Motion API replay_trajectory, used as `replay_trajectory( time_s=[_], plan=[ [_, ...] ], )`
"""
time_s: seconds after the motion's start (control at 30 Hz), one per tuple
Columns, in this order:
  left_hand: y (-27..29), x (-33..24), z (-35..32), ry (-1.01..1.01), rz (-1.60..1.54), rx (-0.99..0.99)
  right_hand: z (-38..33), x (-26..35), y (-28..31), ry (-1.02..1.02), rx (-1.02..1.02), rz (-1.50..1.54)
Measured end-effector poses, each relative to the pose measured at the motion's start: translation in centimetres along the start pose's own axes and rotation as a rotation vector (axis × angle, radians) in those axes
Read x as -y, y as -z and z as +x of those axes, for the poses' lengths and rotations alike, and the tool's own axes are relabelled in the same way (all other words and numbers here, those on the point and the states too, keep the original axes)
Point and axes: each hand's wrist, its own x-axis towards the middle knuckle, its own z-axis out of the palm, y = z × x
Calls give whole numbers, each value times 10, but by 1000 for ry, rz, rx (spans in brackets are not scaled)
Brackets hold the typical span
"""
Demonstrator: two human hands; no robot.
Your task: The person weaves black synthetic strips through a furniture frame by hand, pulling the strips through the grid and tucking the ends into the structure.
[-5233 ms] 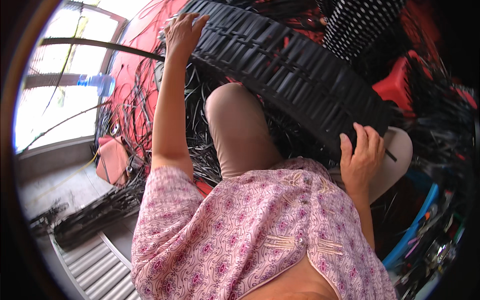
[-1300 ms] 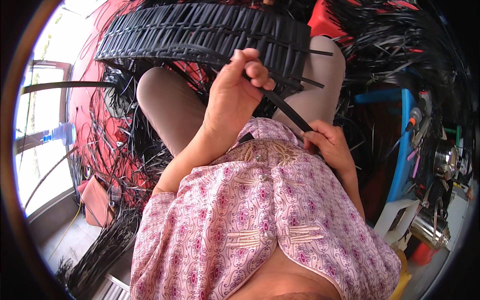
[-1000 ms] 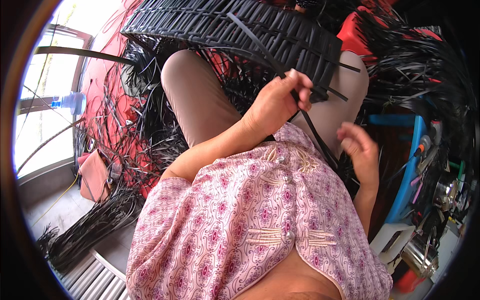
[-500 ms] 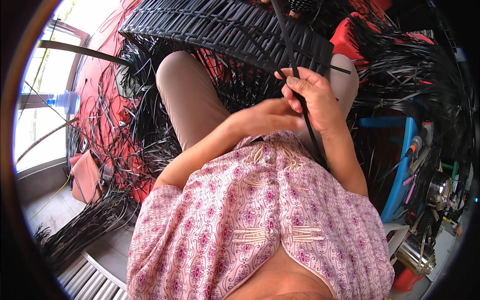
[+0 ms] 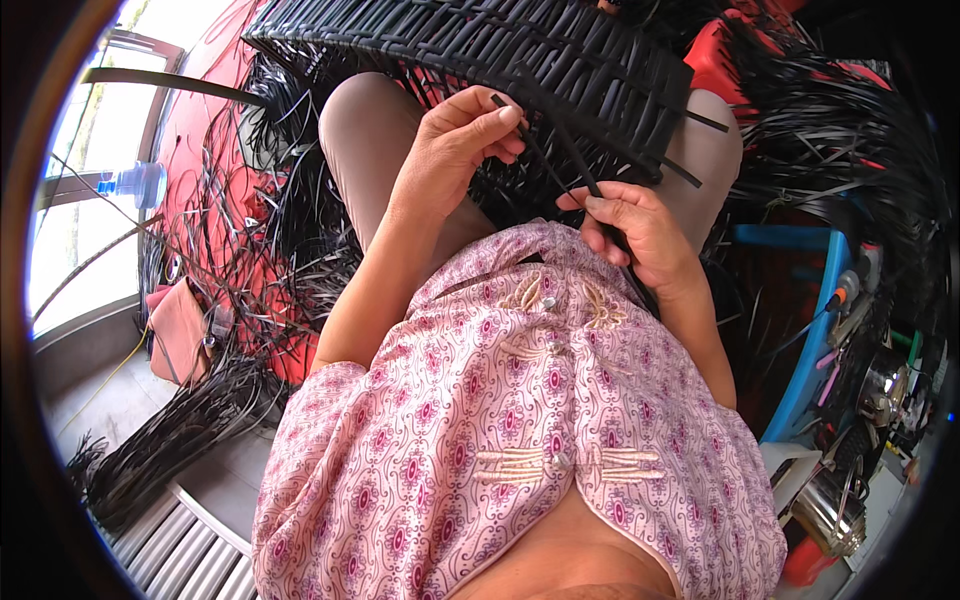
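Across my knees lies a black woven wicker panel (image 5: 480, 45), its lower edge facing me with loose strip ends poking out at the right. My left hand (image 5: 462, 140) pinches the end of a thin black strip (image 5: 545, 158) between thumb and forefinger, just below the panel's edge. My right hand (image 5: 640, 230) is closed round a wider black strip (image 5: 572, 150) that slants up toward the weave and trails down past my wrist. The thin strip runs from one hand to the other; where it passes into the right fingers is hidden.
Tangled black strips (image 5: 290, 190) cover the red floor at left, near a pink bag (image 5: 180, 330) and a water bottle (image 5: 140, 186). At right stand a red stool (image 5: 715, 65) heaped with strips, a blue-edged crate (image 5: 800, 385), a screwdriver (image 5: 838, 298) and a metal pot (image 5: 832, 515).
My left hand has moved from beside my right hand up and to the left, drawing out the thin strip's end. My right hand has dropped slightly, still holding the wider strip.
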Motion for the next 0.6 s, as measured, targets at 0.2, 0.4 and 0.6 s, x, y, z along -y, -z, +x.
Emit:
replay_trajectory(
  time_s=[0.2, 0.4, 0.6],
  plan=[
    [0, -4, -5, 59, 116, -42, 2, -15, 6, 30, -68, -69],
    [3, 0, -8, 68, 131, -68, -3, -12, 0, -84, -52, -2],
    [13, 10, -11, 25, 121, -42, -7, -10, 1, -170, -63, -4]
  ],
)
